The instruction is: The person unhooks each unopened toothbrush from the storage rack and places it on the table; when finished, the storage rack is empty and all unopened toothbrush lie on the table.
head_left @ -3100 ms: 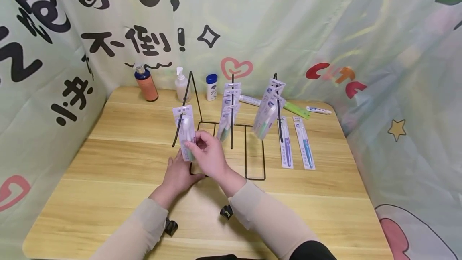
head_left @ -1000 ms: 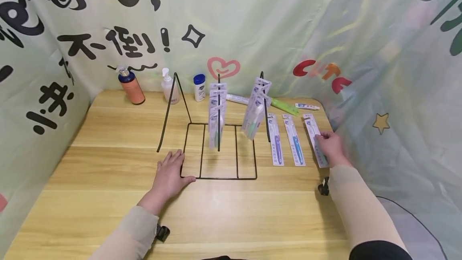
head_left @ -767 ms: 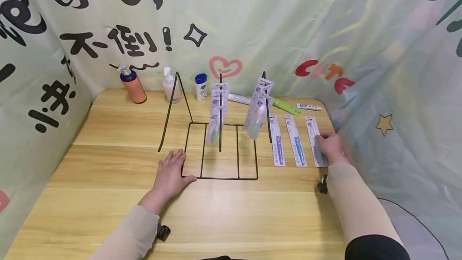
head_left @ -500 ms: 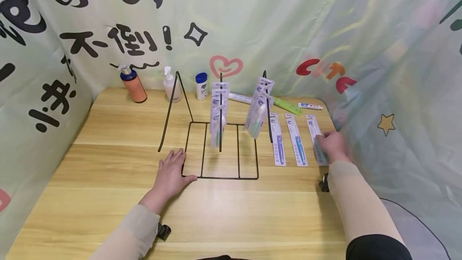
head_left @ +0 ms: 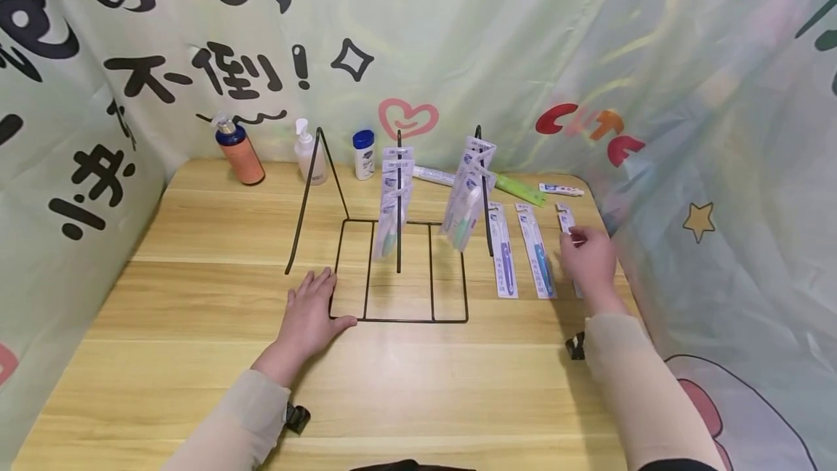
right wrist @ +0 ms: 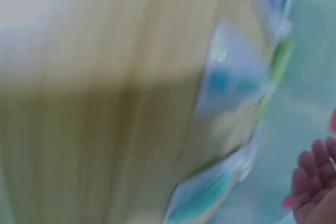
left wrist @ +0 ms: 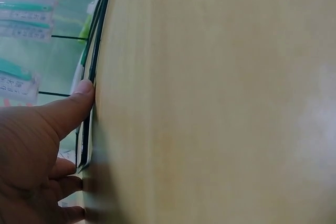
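A black wire rack (head_left: 399, 320) stands mid-table, with toothbrush packs hanging on its middle (head_left: 392, 202) and right (head_left: 467, 195) pegs; the left peg (head_left: 318, 166) is bare. My left hand (head_left: 312, 311) lies flat on the table, thumb (left wrist: 73, 106) against the rack's base wire (left wrist: 94, 66). Three packs lie flat on the right: purple (head_left: 503, 256), blue (head_left: 538, 253) and a third (head_left: 566, 220). My right hand (head_left: 588, 256) hovers over the third pack with relaxed fingers (right wrist: 312, 177), holding nothing. The right wrist view is blurred.
At the table's back stand an orange bottle (head_left: 238, 153), a pump bottle (head_left: 309, 155) and a white jar with a blue cap (head_left: 363, 155). Tubes lie behind the rack: white (head_left: 445, 177), green (head_left: 519, 191) and a small one (head_left: 561, 189). Printed curtains close in three sides.
Three seconds ago both hands held a pack at the left peg. That pack now lies at the right, and my right hand has just lifted off it, shifting slightly left. The left hand is still.
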`<state>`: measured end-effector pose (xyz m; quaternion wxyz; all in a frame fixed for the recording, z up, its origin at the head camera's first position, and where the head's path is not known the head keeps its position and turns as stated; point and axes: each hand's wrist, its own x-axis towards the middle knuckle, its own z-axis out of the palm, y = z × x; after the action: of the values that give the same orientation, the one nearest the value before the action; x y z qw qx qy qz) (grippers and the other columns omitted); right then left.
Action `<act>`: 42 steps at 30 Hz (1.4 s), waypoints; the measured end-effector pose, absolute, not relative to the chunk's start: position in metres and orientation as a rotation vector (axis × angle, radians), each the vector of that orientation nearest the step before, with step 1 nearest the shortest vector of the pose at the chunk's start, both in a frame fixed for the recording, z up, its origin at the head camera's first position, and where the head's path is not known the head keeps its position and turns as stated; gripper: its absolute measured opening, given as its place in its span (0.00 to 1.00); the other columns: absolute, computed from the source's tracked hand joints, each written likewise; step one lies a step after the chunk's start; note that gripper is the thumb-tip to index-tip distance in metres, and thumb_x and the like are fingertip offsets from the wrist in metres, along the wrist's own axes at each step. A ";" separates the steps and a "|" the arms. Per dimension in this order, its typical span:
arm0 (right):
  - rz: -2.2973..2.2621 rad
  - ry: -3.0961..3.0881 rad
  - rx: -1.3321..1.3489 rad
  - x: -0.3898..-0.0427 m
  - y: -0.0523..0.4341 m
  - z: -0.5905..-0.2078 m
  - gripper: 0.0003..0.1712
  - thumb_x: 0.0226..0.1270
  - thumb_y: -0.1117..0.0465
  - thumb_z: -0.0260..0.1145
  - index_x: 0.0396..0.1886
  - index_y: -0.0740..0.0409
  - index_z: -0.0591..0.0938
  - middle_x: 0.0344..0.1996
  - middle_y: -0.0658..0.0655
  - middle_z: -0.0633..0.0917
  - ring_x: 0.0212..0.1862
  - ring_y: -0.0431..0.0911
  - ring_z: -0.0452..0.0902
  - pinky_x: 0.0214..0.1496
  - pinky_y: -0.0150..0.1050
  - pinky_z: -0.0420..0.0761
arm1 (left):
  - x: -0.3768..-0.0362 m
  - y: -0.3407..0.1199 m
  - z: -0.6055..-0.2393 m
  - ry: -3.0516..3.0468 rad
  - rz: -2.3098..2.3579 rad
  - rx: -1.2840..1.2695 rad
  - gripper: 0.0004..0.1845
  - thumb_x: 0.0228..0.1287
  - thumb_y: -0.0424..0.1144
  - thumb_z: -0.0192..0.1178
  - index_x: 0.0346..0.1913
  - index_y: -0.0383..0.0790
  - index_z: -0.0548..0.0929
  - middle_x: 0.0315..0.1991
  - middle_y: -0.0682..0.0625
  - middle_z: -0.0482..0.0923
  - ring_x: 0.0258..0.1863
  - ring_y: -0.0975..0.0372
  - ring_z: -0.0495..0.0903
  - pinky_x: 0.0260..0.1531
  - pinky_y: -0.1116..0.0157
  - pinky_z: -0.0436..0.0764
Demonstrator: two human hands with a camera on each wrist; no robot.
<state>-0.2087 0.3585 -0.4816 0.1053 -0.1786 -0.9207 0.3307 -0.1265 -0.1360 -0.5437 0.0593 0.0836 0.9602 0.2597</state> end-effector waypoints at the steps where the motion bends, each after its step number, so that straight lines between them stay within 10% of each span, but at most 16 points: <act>1: 1.002 -2.640 -0.481 -0.204 0.348 -0.480 0.21 0.79 0.58 0.62 0.58 0.70 0.85 0.47 0.69 0.87 0.47 0.57 0.80 0.48 0.43 0.79 | -0.127 -0.136 -0.544 2.908 0.790 0.253 0.53 0.60 0.55 0.78 0.78 0.25 0.66 0.81 0.33 0.59 0.81 0.33 0.50 0.71 0.24 0.48; 9: 1.206 -2.184 0.139 -0.169 0.263 -0.479 0.04 0.67 0.73 0.68 0.35 0.73 0.87 0.27 0.67 0.87 0.28 0.34 0.75 0.33 0.21 0.75 | -0.128 -0.138 -0.542 2.919 0.778 0.249 0.53 0.60 0.54 0.79 0.78 0.26 0.67 0.81 0.33 0.59 0.80 0.33 0.51 0.71 0.24 0.48; 19: 1.367 -1.923 0.736 -0.143 0.165 -0.470 0.05 0.62 0.79 0.67 0.37 0.73 0.86 0.30 0.67 0.89 0.27 0.53 0.84 0.39 0.28 0.85 | -0.128 -0.136 -0.540 2.921 0.761 0.266 0.53 0.59 0.55 0.79 0.77 0.25 0.67 0.81 0.33 0.59 0.80 0.32 0.52 0.71 0.24 0.49; 28: 1.620 -2.099 0.568 -0.157 0.116 -0.461 0.22 0.69 0.74 0.71 0.61 0.72 0.79 0.54 0.69 0.84 0.54 0.64 0.81 0.51 0.59 0.84 | -0.128 -0.136 -0.541 2.913 0.775 0.261 0.53 0.59 0.55 0.79 0.77 0.26 0.67 0.81 0.34 0.59 0.80 0.33 0.51 0.71 0.24 0.49; 42: 1.826 -2.088 0.375 -0.167 0.090 -0.458 0.13 0.65 0.77 0.72 0.49 0.71 0.86 0.41 0.67 0.88 0.46 0.55 0.84 0.48 0.43 0.85 | -0.128 -0.137 -0.543 2.914 0.769 0.255 0.54 0.59 0.55 0.79 0.77 0.26 0.67 0.81 0.34 0.59 0.81 0.34 0.51 0.71 0.24 0.49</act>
<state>-0.1672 0.0899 -0.4584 0.1703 0.1322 -0.7350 0.6428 -0.1279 -0.1367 -0.5433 0.0587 0.0841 0.9618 0.2537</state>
